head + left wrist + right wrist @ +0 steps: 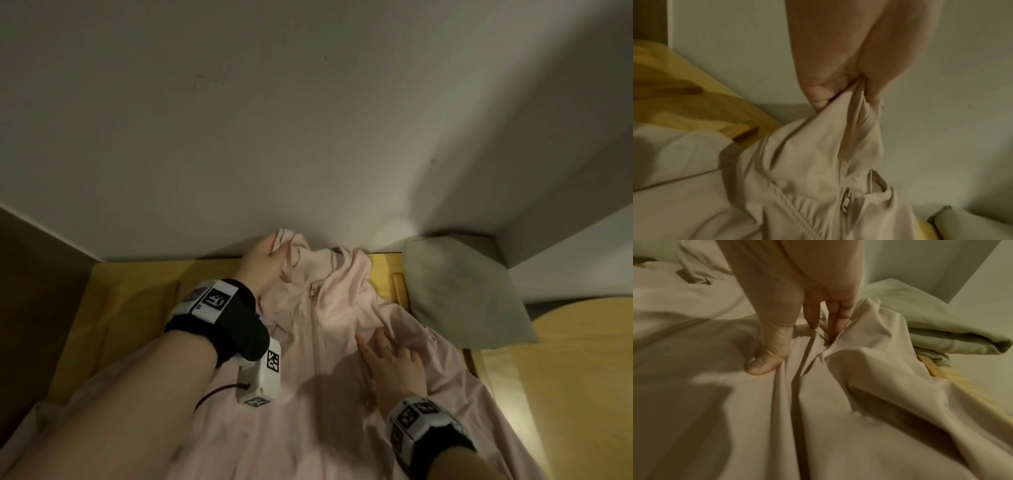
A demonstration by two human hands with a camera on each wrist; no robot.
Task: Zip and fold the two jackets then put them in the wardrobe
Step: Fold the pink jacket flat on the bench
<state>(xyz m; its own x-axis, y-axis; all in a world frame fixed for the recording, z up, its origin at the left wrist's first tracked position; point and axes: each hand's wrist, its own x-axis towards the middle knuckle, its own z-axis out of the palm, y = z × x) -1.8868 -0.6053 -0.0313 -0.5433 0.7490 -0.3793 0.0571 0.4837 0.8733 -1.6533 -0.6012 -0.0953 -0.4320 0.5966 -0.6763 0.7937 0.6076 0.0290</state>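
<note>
Bed (565, 383): yellow surface running against the wall; it carried everything I could see. No wardrobe appeared in any view.
Pink jacket (329, 394): spread front-up on the bed, hood end toward the wall, hem end toward me. It covered most of the near part of the bed.
Second jacket: I judged the folded grey-green bundle (462, 291) lying just beside the pink jacket's right shoulder, by the wall, to be either it or a pillow; I could not tell which.
Zip state: the front seam read as closed up the chest, with the zipper pull (312, 292) sitting near the collar. I judged zipping of this jacket done or nearly so.
Fold state: none yet. Both sleeves and the body lay unfolded and creased.
Hood (857, 123): bunched against the wall and lifted by its edge.
Left hands entry: my left hand (263, 263) pinched the hood edge between thumb and fingers, as the left wrist view confirmed.
Right hands entry: my right hand (394, 363) lay flat on the chest panel right of the zip, fingers (840, 316) extended and pressing into a fabric ridge, grasping nothing.
Remaining, by my judgement: flatten the hood, fold this jacket, deal with the other one, then stow both in the wardrobe.
</note>
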